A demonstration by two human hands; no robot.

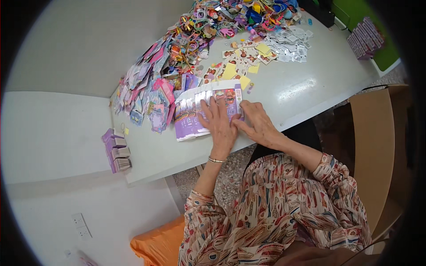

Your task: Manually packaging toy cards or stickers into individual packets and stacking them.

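Several flat purple-and-white printed packets (188, 126) lie overlapped in a fanned row near the table's front edge. My left hand (218, 126) rests on top of them with its fingers spread, a thin bracelet at the wrist. At the row's right end, my right hand (258, 124) touches the edge of the last packet. Its fingers are bent and the thumb stands apart, reaching toward my left hand. Whether it pinches anything is not visible. Just beyond the packets lie small picture cards (242, 57) and yellow paper squares (229, 71).
Colourful cards are heaped (148, 71) at left, mixed trinkets (222, 20) at the back, silvery sachets (288, 44) beside them. Purple boxes stand at the left edge (116, 150) and a purple stack at far right (366, 37). A cardboard box (372, 146) is at right, an orange bag (159, 244) below.
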